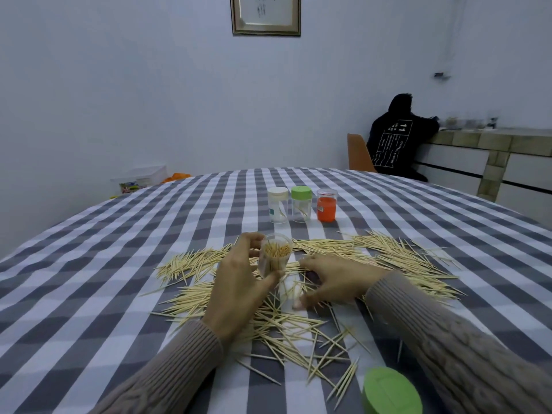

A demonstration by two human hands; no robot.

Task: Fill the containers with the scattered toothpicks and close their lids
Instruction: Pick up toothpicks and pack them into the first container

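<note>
Head view: left hand round toothpick-filled container, right hand spread over scattered toothpicks.

Scattered toothpicks lie on the worktop. Behind them stand three jars in a row; in front, to the right, lies a lid.

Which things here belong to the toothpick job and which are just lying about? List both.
Job:
- clear plastic container of toothpicks in the left hand
- scattered wooden toothpicks
- loose green lid
- three jars behind: white-lidded, green-lidded, orange

Lying about:
- framed picture
- orange chair
- clear storage box
</note>
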